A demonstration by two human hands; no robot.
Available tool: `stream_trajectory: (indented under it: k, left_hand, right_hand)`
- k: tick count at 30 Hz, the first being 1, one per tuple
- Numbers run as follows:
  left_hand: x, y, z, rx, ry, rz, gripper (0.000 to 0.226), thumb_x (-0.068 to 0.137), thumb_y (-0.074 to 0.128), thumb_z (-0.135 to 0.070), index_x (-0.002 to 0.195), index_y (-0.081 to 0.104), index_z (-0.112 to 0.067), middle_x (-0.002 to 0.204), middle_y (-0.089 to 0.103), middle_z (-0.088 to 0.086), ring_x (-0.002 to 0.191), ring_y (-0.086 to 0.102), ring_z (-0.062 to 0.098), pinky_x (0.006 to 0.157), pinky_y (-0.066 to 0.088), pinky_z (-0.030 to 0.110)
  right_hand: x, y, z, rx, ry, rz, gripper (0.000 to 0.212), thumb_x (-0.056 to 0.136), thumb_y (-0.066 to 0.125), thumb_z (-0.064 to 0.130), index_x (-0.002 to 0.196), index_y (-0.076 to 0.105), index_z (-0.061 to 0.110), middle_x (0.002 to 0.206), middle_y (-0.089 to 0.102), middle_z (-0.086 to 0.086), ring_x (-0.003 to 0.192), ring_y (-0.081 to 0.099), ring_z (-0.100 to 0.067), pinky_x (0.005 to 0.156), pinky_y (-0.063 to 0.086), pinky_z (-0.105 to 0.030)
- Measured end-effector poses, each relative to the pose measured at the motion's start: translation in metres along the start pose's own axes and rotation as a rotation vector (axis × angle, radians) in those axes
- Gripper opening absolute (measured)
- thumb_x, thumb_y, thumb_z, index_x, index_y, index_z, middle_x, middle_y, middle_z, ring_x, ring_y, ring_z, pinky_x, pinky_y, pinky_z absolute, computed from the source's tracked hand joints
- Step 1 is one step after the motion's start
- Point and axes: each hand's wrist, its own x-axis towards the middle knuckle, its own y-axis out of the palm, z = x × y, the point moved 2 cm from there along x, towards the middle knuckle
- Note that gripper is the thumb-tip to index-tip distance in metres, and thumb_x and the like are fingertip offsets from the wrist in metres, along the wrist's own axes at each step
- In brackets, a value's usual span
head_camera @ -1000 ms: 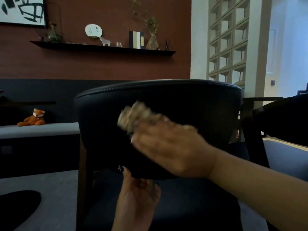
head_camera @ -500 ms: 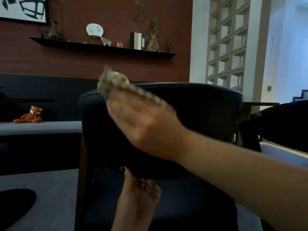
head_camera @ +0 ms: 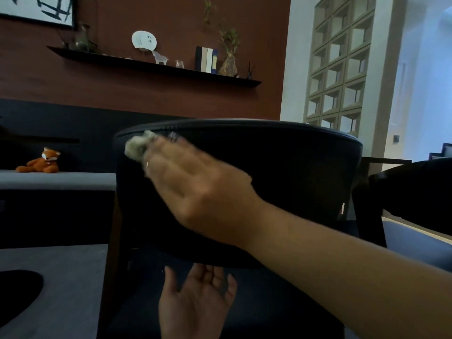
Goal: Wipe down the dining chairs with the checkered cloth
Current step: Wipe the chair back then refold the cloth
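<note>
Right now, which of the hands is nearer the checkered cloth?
Right. The right hand presses the checkered cloth against the chair back near its top left; the left hand is below the backrest.

Right hand (head_camera: 195, 189) flat against dark chair backrest (head_camera: 281, 172), pressing bunched checkered cloth (head_camera: 137, 146) near upper left edge — motion-blurred. Left hand (head_camera: 195, 302) below backrest's lower rim, fingers straight — touching or not, unclear. Fox plush (head_camera: 41, 161) on bench at left.

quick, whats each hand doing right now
Left hand: open, fingers relaxed, below the chair backrest.
Right hand: presses the checkered cloth against the backrest; grip blurred.
</note>
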Motion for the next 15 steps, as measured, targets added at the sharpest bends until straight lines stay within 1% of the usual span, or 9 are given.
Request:
stream_trajectory:
  k: [3,5,6,7,8,9,11,13,15]
  left_hand:
    - [-0.004,-0.001,-0.004,0.004,-0.051,-0.023,0.078,0.090,0.035,-0.071,0.105,0.076,-0.007,0.107,0.074,0.007,0.090,0.072,0.027,0.069,0.053,0.047]
    - [-0.008,0.002,-0.006,-0.014,-0.059,0.025,0.068,0.097,0.034,-0.060,0.108,0.077,-0.009,0.111,0.073,0.009,0.094,0.072,0.033,0.066,0.055,0.048]
    - [-0.009,0.003,-0.007,-0.018,-0.051,0.046,0.065,0.098,0.034,-0.057,0.108,0.076,-0.009,0.112,0.073,0.009,0.094,0.072,0.033,0.063,0.055,0.048]
    - [-0.010,0.004,-0.008,-0.015,-0.048,0.058,0.066,0.097,0.035,-0.058,0.109,0.076,-0.007,0.114,0.073,0.009,0.095,0.072,0.033,0.063,0.055,0.048]
    - [-0.010,0.003,-0.007,0.001,-0.046,0.062,0.069,0.095,0.036,-0.061,0.110,0.075,-0.005,0.117,0.071,0.009,0.097,0.071,0.032,0.065,0.055,0.048]
    - [-0.009,0.001,-0.007,0.023,-0.043,0.062,0.073,0.093,0.037,-0.064,0.114,0.072,-0.004,0.119,0.070,0.009,0.099,0.071,0.030,0.069,0.054,0.049]
    - [-0.006,-0.001,-0.006,0.051,-0.022,0.035,0.078,0.087,0.037,-0.071,0.113,0.070,-0.005,0.115,0.071,0.009,0.099,0.069,0.026,0.074,0.051,0.049]
    - [-0.004,-0.002,-0.004,0.066,0.004,0.011,0.080,0.085,0.036,-0.075,0.099,0.074,-0.006,0.102,0.073,0.007,0.091,0.070,0.023,0.076,0.050,0.047]
    - [-0.005,-0.001,-0.003,0.081,0.029,-0.007,0.077,0.086,0.037,-0.074,0.100,0.074,-0.008,0.100,0.073,0.005,0.083,0.073,0.021,0.077,0.049,0.046]
  right_hand:
    - [-0.030,0.015,0.031,-0.055,-0.225,0.206,0.036,0.099,0.037,0.007,0.112,0.071,0.007,0.121,0.066,-0.011,0.119,0.057,-0.028,0.105,0.039,-0.038]
    - [-0.052,0.022,0.049,-0.029,-0.355,0.391,0.042,0.100,0.032,0.011,0.106,0.073,0.018,0.117,0.068,-0.003,0.114,0.059,-0.021,0.103,0.040,-0.033]
    - [-0.063,0.022,0.053,-0.008,-0.381,0.425,0.041,0.099,0.034,0.013,0.104,0.074,0.019,0.115,0.068,-0.001,0.113,0.060,-0.019,0.101,0.040,-0.032]
    - [-0.069,0.018,0.053,0.025,-0.366,0.389,0.035,0.098,0.041,0.013,0.102,0.075,0.017,0.114,0.069,-0.002,0.112,0.061,-0.020,0.101,0.041,-0.032]
    - [-0.074,0.011,0.049,0.118,-0.299,0.291,0.028,0.096,0.048,0.011,0.103,0.075,0.012,0.115,0.069,-0.007,0.114,0.061,-0.023,0.102,0.042,-0.034]
    - [-0.076,0.001,0.040,0.261,-0.184,0.168,0.024,0.095,0.052,0.009,0.107,0.072,0.004,0.118,0.067,-0.013,0.119,0.058,-0.028,0.103,0.043,-0.037]
    - [-0.072,-0.021,0.015,0.443,0.034,-0.046,0.030,0.098,0.048,0.004,0.126,0.058,-0.001,0.134,0.055,-0.018,0.132,0.045,-0.031,0.106,0.040,-0.046]
    - [-0.063,-0.036,-0.013,0.373,0.206,-0.180,0.035,0.100,0.041,0.001,0.134,0.044,-0.002,0.141,0.044,-0.017,0.137,0.036,-0.032,0.110,0.034,-0.049]
    - [-0.060,-0.036,-0.029,0.202,0.354,-0.245,0.033,0.099,0.038,-0.003,0.131,0.045,-0.004,0.139,0.045,-0.021,0.134,0.038,-0.036,0.110,0.034,-0.052]
